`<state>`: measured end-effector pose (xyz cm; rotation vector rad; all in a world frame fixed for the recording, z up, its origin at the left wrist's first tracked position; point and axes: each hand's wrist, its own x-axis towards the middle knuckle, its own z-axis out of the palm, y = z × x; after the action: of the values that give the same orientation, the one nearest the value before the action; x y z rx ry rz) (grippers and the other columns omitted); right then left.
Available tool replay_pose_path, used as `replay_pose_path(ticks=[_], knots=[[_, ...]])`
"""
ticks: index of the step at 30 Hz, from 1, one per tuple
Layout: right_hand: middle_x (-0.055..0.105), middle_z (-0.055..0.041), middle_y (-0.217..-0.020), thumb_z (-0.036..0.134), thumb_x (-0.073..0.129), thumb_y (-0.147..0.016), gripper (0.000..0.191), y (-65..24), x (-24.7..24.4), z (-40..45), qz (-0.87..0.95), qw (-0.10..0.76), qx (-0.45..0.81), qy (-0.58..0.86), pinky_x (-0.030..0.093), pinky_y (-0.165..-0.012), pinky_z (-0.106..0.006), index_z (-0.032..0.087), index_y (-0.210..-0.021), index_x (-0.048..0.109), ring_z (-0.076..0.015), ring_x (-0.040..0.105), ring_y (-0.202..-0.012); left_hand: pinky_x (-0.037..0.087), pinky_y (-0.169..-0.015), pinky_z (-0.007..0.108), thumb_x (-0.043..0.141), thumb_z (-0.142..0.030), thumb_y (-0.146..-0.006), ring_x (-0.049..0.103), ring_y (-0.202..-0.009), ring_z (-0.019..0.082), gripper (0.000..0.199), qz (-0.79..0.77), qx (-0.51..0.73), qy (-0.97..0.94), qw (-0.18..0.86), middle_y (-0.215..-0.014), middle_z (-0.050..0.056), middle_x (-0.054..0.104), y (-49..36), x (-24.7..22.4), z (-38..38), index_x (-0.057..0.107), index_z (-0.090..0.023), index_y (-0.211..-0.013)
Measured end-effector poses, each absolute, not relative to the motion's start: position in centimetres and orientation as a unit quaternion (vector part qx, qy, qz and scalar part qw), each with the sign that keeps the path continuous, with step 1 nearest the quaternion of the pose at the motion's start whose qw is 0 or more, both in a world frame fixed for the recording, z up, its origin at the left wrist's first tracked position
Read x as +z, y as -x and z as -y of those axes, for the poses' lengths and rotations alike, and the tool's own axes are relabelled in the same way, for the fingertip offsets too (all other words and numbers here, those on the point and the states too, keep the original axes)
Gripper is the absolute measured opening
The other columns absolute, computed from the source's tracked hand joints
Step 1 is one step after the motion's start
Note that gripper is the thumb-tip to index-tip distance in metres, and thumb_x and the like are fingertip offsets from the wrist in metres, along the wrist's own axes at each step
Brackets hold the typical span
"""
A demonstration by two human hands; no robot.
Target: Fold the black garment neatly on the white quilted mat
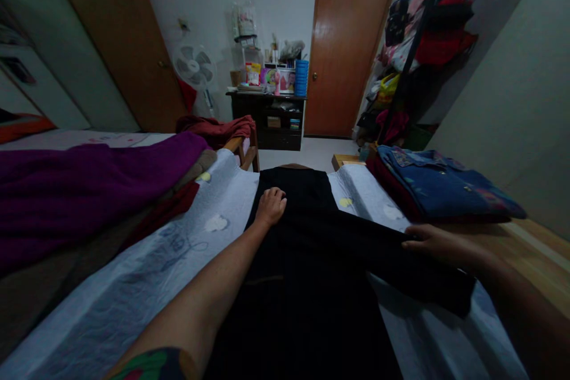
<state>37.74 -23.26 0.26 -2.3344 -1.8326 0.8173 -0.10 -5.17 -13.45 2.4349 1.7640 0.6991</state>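
Observation:
A black long-sleeved jacket (pixel 312 261) lies spread on the patterned sheet, one sleeve stretched out to the right. My left hand (pixel 271 206) rests on the upper left part of the jacket, fingers curled together against the cloth. With thumb and fingers, my right hand (pixel 430 242) pinches the upper edge of the outstretched sleeve, about midway along it. The cuff reaches past that hand toward the lower right. The jacket's left sleeve cannot be made out, and its bottom runs out of view.
A purple cloth (pixel 98 190) is heaped at the left. Folded clothes with a blue denim piece on top (pixel 440 181) are stacked at the right, on a wooden surface (pixel 525 255). Farther back are a white fan (pixel 195 65), a dark cabinet (pixel 262 124) and a wooden door (pixel 341 53).

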Motion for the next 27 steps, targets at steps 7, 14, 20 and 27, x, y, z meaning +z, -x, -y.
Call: replay_pose_path(ticks=[7, 14, 20, 27], knots=[[0.070, -0.0081, -0.096, 0.052, 0.056, -0.072, 0.040, -38.6, -0.9, 24.9, 0.615, 0.023, 0.266, 0.742, 0.048, -0.072, -0.030, 0.019, -0.092, 0.069, -0.0242, 0.063, -0.086, 0.029, -0.108, 0.036, 0.036, -0.050, -0.093, 0.043, -0.126, 0.022, 0.045, -0.513, 0.178, -0.838, 0.045, -0.132, 0.004, 0.056, -0.5, -13.3, 5.4, 0.056, -0.024, -0.124], [0.067, -0.0077, -0.113, 0.054, 0.055, -0.073, 0.050, -37.4, 0.3, 26.1, 0.608, 0.069, 0.257, 0.748, 0.048, -0.085, -0.030, 0.021, -0.108, 0.065, -0.0268, 0.061, -0.103, 0.031, -0.106, 0.043, 0.033, -0.046, -0.094, 0.038, -0.130, 0.025, 0.043, -0.510, 0.122, -0.850, 0.042, -0.144, -0.001, 0.045, -0.5, -12.6, 4.5, 0.053, -0.030, -0.129], [0.068, -0.0067, -0.110, 0.060, 0.046, -0.077, 0.051, -36.7, 0.8, 26.6, 0.617, 0.061, 0.267, 0.738, 0.048, -0.086, -0.029, 0.021, -0.104, 0.067, -0.0261, 0.061, -0.102, 0.038, -0.101, 0.031, 0.042, -0.017, -0.085, 0.049, -0.123, 0.021, 0.050, -0.495, 0.073, -0.862, 0.082, -0.150, -0.004, 0.034, -2.0, -10.0, 1.3, 0.049, -0.032, -0.132], [0.071, -0.0056, -0.101, 0.063, 0.040, -0.080, 0.052, -36.6, 0.2, 27.4, 0.628, 0.087, 0.282, 0.720, 0.050, -0.078, -0.029, 0.022, -0.094, 0.069, -0.0259, 0.064, -0.094, 0.048, -0.081, 0.027, 0.062, -0.021, -0.076, 0.063, -0.093, 0.020, 0.024, -0.533, 0.039, -0.838, 0.113, -0.106, 0.003, 0.065, -3.5, -9.6, -1.3, 0.067, -0.027, -0.099]])
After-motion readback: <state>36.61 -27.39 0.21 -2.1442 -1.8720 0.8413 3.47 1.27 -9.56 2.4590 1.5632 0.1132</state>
